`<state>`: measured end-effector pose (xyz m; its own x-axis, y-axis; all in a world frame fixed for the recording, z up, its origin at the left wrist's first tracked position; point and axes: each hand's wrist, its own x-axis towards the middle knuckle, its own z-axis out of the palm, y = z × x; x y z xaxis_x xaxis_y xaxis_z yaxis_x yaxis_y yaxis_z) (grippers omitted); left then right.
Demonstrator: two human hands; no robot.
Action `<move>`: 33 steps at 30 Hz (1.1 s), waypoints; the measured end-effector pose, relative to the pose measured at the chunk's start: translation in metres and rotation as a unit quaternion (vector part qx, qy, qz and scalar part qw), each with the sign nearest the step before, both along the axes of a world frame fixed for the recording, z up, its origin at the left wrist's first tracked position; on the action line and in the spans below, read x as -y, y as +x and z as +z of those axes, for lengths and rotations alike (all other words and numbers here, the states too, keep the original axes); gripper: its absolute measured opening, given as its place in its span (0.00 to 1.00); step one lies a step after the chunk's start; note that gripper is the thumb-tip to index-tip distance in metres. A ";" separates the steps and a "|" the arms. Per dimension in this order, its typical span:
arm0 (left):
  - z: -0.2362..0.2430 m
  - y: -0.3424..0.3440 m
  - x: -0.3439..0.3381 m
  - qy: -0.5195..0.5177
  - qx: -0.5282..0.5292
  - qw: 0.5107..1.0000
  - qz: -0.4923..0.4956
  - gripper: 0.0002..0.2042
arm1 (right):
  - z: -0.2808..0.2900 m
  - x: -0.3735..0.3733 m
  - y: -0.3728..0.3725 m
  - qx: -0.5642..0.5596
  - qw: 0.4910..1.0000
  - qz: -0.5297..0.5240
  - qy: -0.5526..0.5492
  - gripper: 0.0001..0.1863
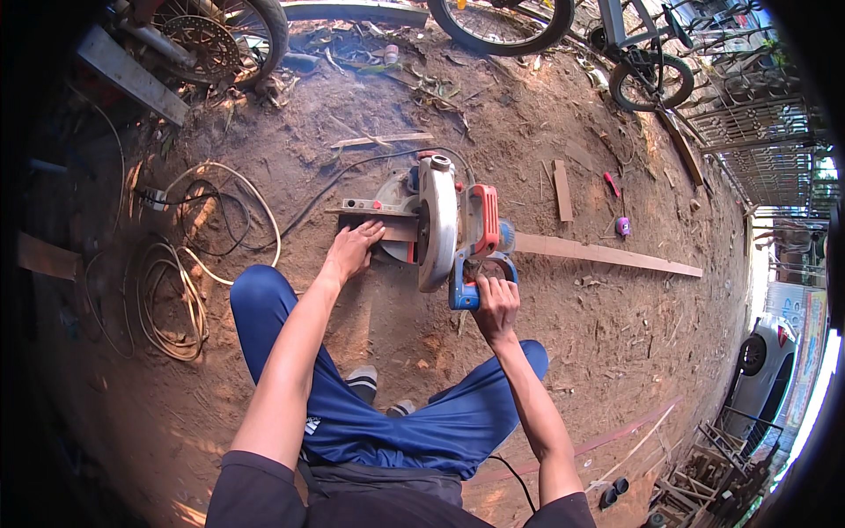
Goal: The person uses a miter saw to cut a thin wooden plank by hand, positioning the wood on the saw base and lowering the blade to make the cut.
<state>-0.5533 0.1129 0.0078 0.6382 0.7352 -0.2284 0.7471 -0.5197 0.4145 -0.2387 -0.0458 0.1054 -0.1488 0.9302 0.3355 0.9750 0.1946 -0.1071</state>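
Observation:
A miter saw [437, 224] with a silver blade guard, red motor housing and blue handle stands on the dirt ground in front of me. My right hand [498, 304] is wrapped round its handle [464, 293]. Across the saw's base lies a long wooden strip [598, 253], its right part reaching far out over the ground. My left hand [355, 250] holds the strip's left part [400, 231] against the metal fence [378, 208], fingers laid over it, to the left of the guard. The guard hides most of the blade and where it meets the wood.
Coiled cable [172, 304] and a plug [156, 201] lie to the left. A short wooden piece [562, 191], a pink-handled tool [611, 183] and a purple roll [623, 226] lie to the right. Beyond are a motorcycle wheel [280, 35] and a bicycle [647, 62].

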 end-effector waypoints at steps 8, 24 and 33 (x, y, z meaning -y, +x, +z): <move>-0.002 -0.001 0.000 0.012 -0.006 1.000 -0.005 0.34 | -0.001 0.001 -0.001 0.004 1.000 0.002 0.003 0.12; 0.006 0.001 -0.002 0.023 -0.014 0.999 -0.023 0.36 | 0.001 -0.002 -0.001 0.005 0.999 -0.001 0.034 0.11; 0.010 0.002 0.000 0.021 -0.012 1.000 -0.018 0.35 | -0.005 -0.001 0.000 0.001 0.999 0.000 0.032 0.11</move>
